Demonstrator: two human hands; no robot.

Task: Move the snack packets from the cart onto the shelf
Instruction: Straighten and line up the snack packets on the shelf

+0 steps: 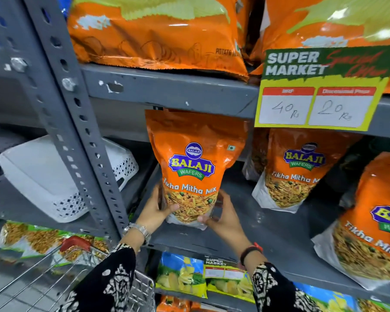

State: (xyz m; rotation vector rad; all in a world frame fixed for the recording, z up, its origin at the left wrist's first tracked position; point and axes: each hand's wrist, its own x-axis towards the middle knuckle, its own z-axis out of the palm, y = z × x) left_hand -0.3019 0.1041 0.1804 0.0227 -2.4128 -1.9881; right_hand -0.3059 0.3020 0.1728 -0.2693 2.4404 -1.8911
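- The grey metal shelf (268, 233) fills most of the view, with a perforated upright (77, 122) running down its left side and a board above carrying large orange potato-wafer bags (158, 34).
- A wire cart (61, 278) with a red handle sits at the lower left, below the shelf level; what it holds cannot be made out.
- A white perforated basket (54, 176) lies tilted in the bay left of the upright.
- A "Super Market" price card (317, 91) hangs from the upper board's edge (handwritten 40 and 20 on it).
- Two more orange Balaji packets stand on the shelf to the right: one (295, 172) further back, one (374, 226) near the front edge.
- The snack packet (194, 167) being placed, an orange Tikha Mitha Mix pouch, stands upright on the shelf board, its top nearly reaching the board above.
- The left hand (158, 210) grips the packet's lower left edge, fingers curled round it; a watch (138, 230) is on that wrist.
- The right hand (223, 217) clasps the lower right corner, thumb across the front.
- Both sleeves (113, 280) are black with white print.
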